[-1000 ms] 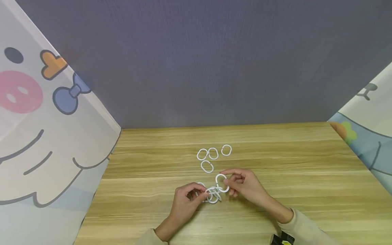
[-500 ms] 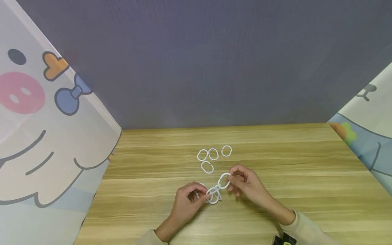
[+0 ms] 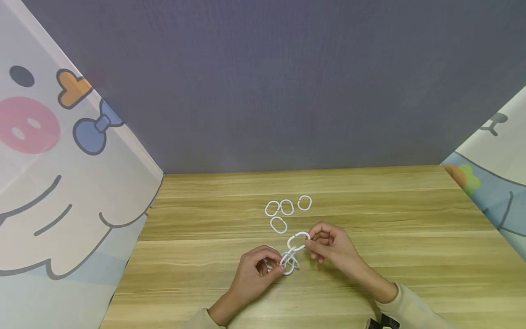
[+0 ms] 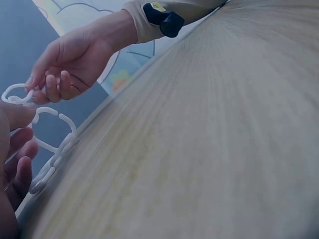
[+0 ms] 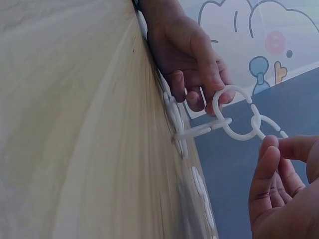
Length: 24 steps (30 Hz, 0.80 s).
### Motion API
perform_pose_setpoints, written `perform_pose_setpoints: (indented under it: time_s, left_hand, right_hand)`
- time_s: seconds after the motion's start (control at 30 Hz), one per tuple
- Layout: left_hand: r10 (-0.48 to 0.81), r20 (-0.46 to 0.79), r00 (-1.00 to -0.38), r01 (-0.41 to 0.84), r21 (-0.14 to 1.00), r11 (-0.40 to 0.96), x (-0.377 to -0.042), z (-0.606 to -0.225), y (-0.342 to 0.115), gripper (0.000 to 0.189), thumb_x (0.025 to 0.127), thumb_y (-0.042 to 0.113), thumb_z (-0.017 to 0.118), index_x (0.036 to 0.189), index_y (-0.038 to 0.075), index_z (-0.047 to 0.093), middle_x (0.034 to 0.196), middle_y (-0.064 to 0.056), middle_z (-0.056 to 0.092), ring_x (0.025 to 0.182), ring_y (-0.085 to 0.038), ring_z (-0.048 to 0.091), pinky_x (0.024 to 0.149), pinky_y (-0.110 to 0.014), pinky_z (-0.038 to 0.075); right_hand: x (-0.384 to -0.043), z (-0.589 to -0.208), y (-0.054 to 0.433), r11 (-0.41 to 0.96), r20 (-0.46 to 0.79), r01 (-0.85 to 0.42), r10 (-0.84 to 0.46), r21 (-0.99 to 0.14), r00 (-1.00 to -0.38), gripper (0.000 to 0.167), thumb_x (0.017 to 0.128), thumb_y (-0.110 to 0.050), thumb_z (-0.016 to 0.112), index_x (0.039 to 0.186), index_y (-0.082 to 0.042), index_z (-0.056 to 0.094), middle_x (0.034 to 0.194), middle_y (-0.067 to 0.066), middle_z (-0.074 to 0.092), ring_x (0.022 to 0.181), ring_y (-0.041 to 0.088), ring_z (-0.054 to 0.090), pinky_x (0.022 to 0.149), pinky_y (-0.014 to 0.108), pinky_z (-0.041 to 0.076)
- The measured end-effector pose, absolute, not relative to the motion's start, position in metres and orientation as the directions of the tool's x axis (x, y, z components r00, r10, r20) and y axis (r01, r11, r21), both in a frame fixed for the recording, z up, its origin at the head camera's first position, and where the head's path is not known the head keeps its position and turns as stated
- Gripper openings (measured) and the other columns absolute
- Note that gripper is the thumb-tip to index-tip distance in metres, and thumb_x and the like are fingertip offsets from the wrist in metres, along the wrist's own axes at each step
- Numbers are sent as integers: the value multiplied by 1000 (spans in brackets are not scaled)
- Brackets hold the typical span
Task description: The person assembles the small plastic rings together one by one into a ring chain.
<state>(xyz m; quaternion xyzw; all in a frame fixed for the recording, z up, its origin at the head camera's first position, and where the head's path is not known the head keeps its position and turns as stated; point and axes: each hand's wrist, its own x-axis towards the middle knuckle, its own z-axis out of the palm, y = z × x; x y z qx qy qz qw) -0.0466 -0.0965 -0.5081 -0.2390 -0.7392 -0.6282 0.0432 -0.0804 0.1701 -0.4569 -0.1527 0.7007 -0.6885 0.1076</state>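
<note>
In the head view, my left hand [image 3: 255, 274] pinches a white plastic chain link [image 5: 234, 88] between thumb and index finger. My right hand [image 3: 334, 246] pinches another white link [image 5: 270, 123] by its far end, slightly up and to the right. These two oval links pass through each other, with a small gap showing in the rim of each. From the left hand's link hangs a further link [image 5: 199, 132], leading down to more links by the tabletop. Part of this chain is hidden behind the left fingers.
Several loose white links lie on the wooden table [image 3: 197, 219] beyond the hands, among them one nearest link [image 3: 281, 232] and a rightmost link [image 3: 298, 203]. A grey panel [image 3: 287, 91] rises at the back. Printed cartoon panels [image 3: 102, 192] flank the sides.
The right hand has moved slightly right and up, and its link has turned flatter, stretching away from the left hand's link. The left hand has shifted slightly right. The loose links stayed put.
</note>
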Motion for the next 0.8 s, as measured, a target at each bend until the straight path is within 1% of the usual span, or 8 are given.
perform_pose_setpoints:
  time_s: [0.17, 0.27, 0.43, 0.57, 0.67, 0.8]
  left_hand:
    - [318, 370, -873, 421, 901, 108, -47, -509, -97, 20, 90, 1, 90, 103, 11, 80, 104, -8, 79, 82, -8, 70, 55, -22, 55]
    - [322, 376, -869, 425, 900, 95, -47, -509, -97, 19, 90, 3, 90, 104, 12, 80, 104, -8, 79, 82, -8, 69, 55, -21, 54]
    - [277, 409, -870, 443, 893, 74, -47, -510, -97, 15, 93, 2, 86, 103, 9, 78, 96, -10, 76, 79, -4, 64, 55, -21, 53]
    - [212, 448, -868, 469, 881, 60, -48, -511, -96, 14, 95, -2, 84, 103, 8, 77, 90, -9, 75, 76, -3, 63, 55, -21, 52]
    - [183, 451, -873, 467, 883, 50, -48, -511, -96, 18, 94, -4, 83, 104, 10, 79, 91, -9, 76, 76, -3, 63, 55, -21, 52]
    - [173, 460, -871, 471, 881, 31, -48, -509, -96, 22, 92, -7, 84, 105, 10, 79, 93, -10, 77, 76, -3, 63, 54, -21, 52]
  right_hand:
    - [-80, -459, 170, -21, 62, -58, -388, -998, -920, 20, 99, 4, 76, 106, 15, 62, 80, 10, 74, 63, 7, 66, 52, 22, 55]
    - [-79, -462, 169, -36, 73, -65, -402, -997, -913, 17, 98, 4, 76, 104, 14, 63, 78, 10, 73, 61, 6, 65, 50, 20, 53]
    - [-77, -466, 167, -69, 97, -74, -432, -995, -897, 15, 97, 6, 76, 103, 14, 64, 78, 9, 74, 60, 6, 65, 49, 18, 51]
    - [-74, -470, 164, -69, 96, -72, -447, -995, -889, 13, 97, 6, 77, 102, 12, 66, 77, 13, 74, 60, 5, 65, 49, 19, 51]
    - [-73, -472, 161, -68, 87, -62, -457, -996, -885, 13, 97, 7, 77, 101, 12, 67, 77, 16, 74, 60, 5, 66, 47, 19, 51]
    - [-71, -473, 159, -75, 80, -50, -468, -996, -880, 12, 96, 7, 78, 101, 12, 68, 78, 22, 74, 59, 6, 66, 46, 18, 50]
